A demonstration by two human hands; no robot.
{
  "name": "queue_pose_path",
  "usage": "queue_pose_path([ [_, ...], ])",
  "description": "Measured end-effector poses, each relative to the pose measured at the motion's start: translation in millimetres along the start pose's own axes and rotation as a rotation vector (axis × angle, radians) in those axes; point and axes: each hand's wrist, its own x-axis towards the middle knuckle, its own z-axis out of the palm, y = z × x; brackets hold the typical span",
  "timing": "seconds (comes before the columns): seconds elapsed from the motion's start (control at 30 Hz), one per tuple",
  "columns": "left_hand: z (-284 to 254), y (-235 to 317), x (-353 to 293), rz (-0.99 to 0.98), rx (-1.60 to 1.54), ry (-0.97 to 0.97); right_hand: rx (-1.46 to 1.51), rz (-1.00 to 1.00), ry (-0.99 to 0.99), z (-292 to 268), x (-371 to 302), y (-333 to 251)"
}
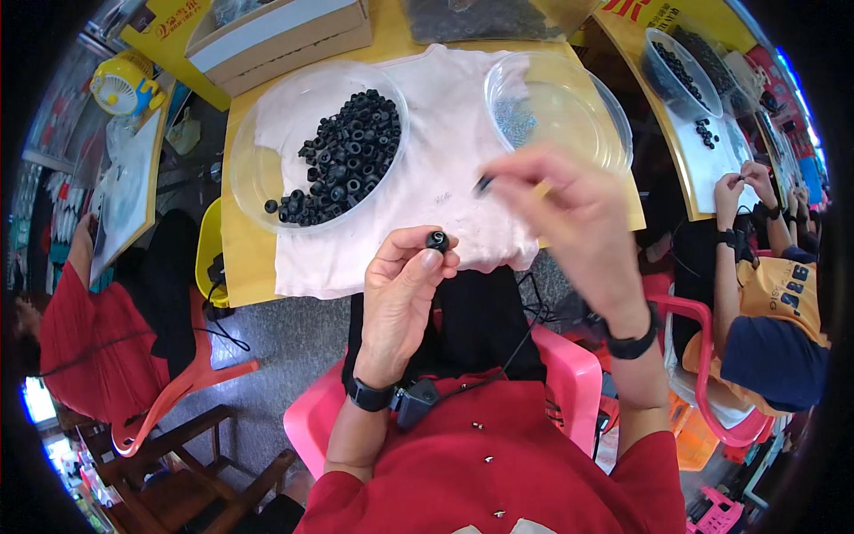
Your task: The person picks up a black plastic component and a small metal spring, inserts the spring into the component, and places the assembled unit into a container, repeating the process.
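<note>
Black bead [437,241] is being held above the near part of the pale pink cloth [436,133] by the left hand [398,285], thumb and fingertips clamped on it. Right hand [569,214] is being seen as a blur over the cloth's right part; a small dark thing [483,185] is being shown at its fingertips, but whether they are clamped cannot be told. On the cloth's left side, loose black beads [358,147] are being kept in a clear tub [253,178]. At its far right, tiny bluish pieces [514,120] are being contained in a second tub [574,107].
</note>
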Motion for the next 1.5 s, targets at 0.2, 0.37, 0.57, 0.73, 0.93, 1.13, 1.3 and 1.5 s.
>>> queue_pose_path([
  [0.2, 1.5, 1.8, 2.1, 0.016, -0.025, -0.016, -0.028, -0.196, -0.017, 25.2, -6.1, 21.2],
  [0.37, 3.5, 0.5, -1.4, 0.045, 0.037, 0.004, -0.044, -0.2, -0.027, 28.1, -10.1, 20.8],
  [0.57, 4.3, 1.0, -2.6, 0.045, 0.101, 0.06, -0.252, -0.342, -0.032, 26.0, -9.5, 23.8],
  [0.73, 2.1, 0.2, -4.2, 0.057, 0.09, 0.059, -0.235, -0.317, -0.018, 29.1, -10.3, 21.8],
  [0.93, 2.2, 2.5, -5.5, 0.047, 0.099, 0.077, -0.17, -0.279, 0.037, 30.5, -9.8, 18.8],
  [1.13, 1.4, 1.1, -4.8, 0.06, 0.109, 0.071, -0.219, -0.316, 0.004, 36.1, -12.8, 26.1],
  [1.3, -0.4, -1.2, -6.9, 0.035, 0.164, 0.118, -0.288, -0.366, 0.029, 40.9, -13.5, 38.7],
  [1.5, -7.5, 0.6, -8.2, 0.003, 0.152, 0.101, -0.297, -0.329, -0.026, 40.4, -11.8, 41.7],
])
